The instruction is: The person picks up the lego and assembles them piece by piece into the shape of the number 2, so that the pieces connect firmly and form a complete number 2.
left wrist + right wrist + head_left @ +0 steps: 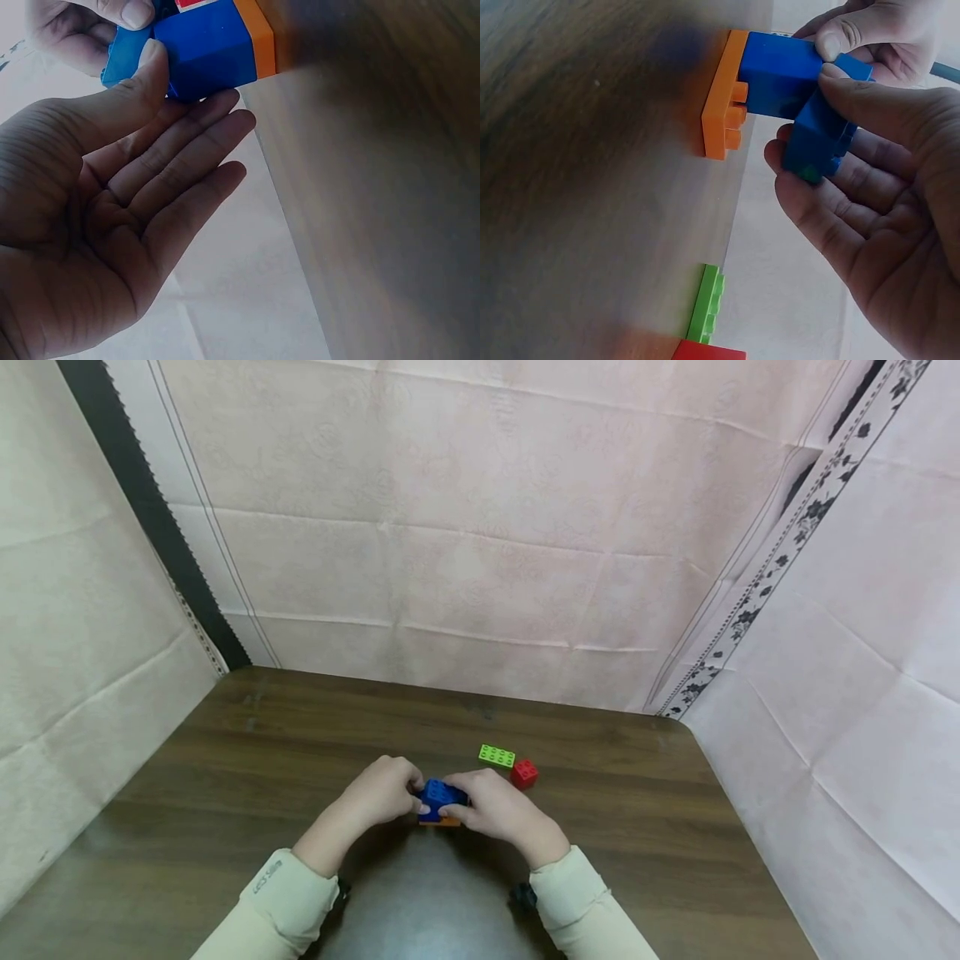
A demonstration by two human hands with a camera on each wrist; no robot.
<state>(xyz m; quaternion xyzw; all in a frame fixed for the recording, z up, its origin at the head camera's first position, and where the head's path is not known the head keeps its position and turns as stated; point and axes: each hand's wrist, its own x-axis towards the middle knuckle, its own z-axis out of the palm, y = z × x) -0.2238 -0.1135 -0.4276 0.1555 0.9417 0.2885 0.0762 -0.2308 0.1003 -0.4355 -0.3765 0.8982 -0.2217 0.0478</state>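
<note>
An orange base plate with studs (716,120) carries a large blue block (780,71). On top of that block lies a smaller studded blue brick (817,127), jutting past its side over the plate in the right wrist view. My right hand (495,806) pinches this upper brick between thumb and fingers. From the other side my left hand (382,789) has its thumb and index finger at the blue bricks, while its other fingers (180,169) extend loosely below. The two thumbs are close together at the seam between the blue pieces.
Beyond my right hand, a flat lime-green brick (497,756) and a red brick (524,774) lie side by side on the wooden table (600,860). Pale cloth (465,527) hangs behind the table and along both sides.
</note>
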